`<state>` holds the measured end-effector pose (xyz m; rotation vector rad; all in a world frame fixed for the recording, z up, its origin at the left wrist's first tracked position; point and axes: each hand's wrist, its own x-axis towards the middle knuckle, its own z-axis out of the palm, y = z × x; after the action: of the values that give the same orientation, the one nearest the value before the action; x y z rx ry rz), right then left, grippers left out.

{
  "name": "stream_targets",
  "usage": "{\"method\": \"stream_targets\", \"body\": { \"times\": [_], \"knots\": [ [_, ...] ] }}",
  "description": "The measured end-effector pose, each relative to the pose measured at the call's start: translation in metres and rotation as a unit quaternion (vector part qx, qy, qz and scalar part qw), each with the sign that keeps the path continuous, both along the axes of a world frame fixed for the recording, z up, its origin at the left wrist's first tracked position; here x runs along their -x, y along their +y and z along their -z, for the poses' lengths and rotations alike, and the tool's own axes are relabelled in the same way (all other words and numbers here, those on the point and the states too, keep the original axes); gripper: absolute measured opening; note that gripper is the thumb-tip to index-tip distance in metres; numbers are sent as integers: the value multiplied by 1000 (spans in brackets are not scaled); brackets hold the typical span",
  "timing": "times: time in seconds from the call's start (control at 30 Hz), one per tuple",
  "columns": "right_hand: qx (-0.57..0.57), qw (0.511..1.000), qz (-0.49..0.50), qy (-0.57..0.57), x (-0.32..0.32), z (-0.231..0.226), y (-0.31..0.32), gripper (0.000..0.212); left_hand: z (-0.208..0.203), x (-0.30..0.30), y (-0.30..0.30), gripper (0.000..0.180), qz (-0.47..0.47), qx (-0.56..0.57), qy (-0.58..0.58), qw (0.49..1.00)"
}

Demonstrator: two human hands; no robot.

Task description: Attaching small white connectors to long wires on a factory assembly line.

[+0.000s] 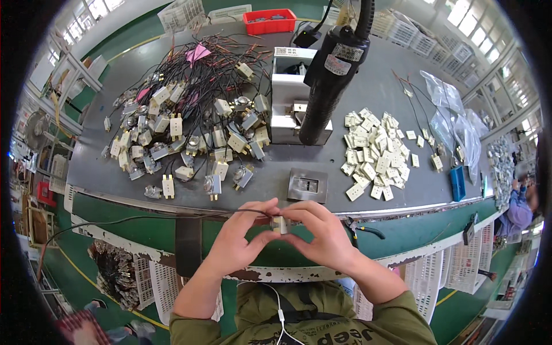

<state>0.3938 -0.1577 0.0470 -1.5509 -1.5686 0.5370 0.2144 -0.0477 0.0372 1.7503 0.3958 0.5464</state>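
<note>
Between both hands, close to the front edge of the table, is a small cream-and-metal block with a wire (279,225). The fingers and thumb of my left hand (238,240) close on its left side, where the dark wire (135,219) runs off to the left. My right hand (319,236) pinches the same block from the right. Just beyond my fingers lies a square metal fixture (307,186) with a slot. To its right spreads a heap of flat cream plates with holes (376,155). On the left is a big pile of similar wired blocks (175,127).
A black cylindrical power tool (330,80) stands over a white-and-grey jig (287,92). Pliers (368,230) lie right of my right hand. A red bin (269,22) sits at the back. A blue tray (457,184) and clear plastic bags (460,129) lie at the right edge.
</note>
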Motion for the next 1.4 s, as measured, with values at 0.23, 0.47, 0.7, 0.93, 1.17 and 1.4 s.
{"method": "stream_targets", "body": {
  "times": [0.23, 0.47, 0.7, 0.93, 1.17, 1.4],
  "knots": [
    [-20, 1000, -2, 14, -1, -3, 3, 43, -8, -4, 0, 69, -38, -69, 41, 996],
    [-56, 998, -20, -24, -5, -4, 8, 44, -3, -6, 6, 64, -39, -140, 30, 989],
    [-74, 997, -19, -26, -7, 2, 7, 45, 5, -8, 5, 48, -46, -150, 8, 988],
    [-80, 997, -10, -12, -5, 7, 7, 47, 11, -12, 3, 42, -63, -170, -24, 983],
    [-26, 995, -68, 72, -18, -11, -4, 44, 7, 6, 5, 38, -44, -150, 15, 988],
    [-6, 935, 339, -105, -152, 6, -42, 38, 15, 154, 48, 39, -477, -150, 78, 862]
  ]
}}
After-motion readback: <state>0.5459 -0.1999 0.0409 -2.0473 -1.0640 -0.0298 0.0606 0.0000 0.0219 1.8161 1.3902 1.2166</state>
